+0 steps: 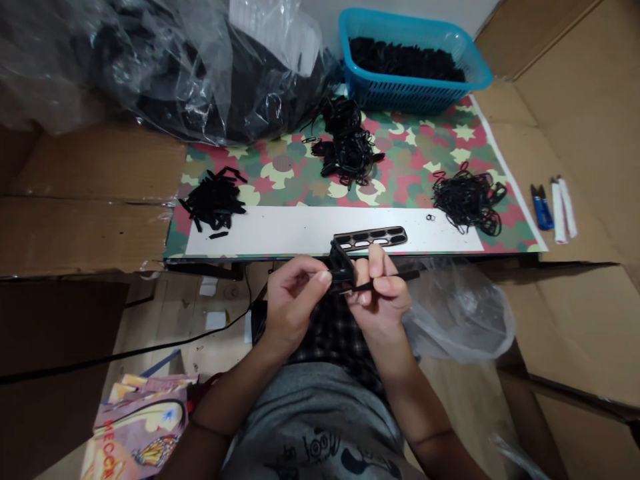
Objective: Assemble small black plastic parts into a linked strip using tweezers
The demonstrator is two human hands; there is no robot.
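My left hand (293, 300) and my right hand (380, 297) meet just below the table's front edge, both closed on a small black plastic piece (343, 270) held between them. A thin black strip (395, 279) sticks out to the right past my right fingers. Just above the hands, a flat black slotted plate (373, 237) lies on the white strip of the table. Three heaps of black parts sit on the patterned mat: short sticks (215, 200) at left, tangled pieces (347, 143) in the middle, thin loops (467, 197) at right.
A blue basket (415, 90) of black parts stands at the back right. A big clear plastic bag (165, 67) of black items fills the back left. Blue snips (541, 207) and white tubes (563, 208) lie on cardboard at right. A clear bag (460, 320) hangs below the table edge.
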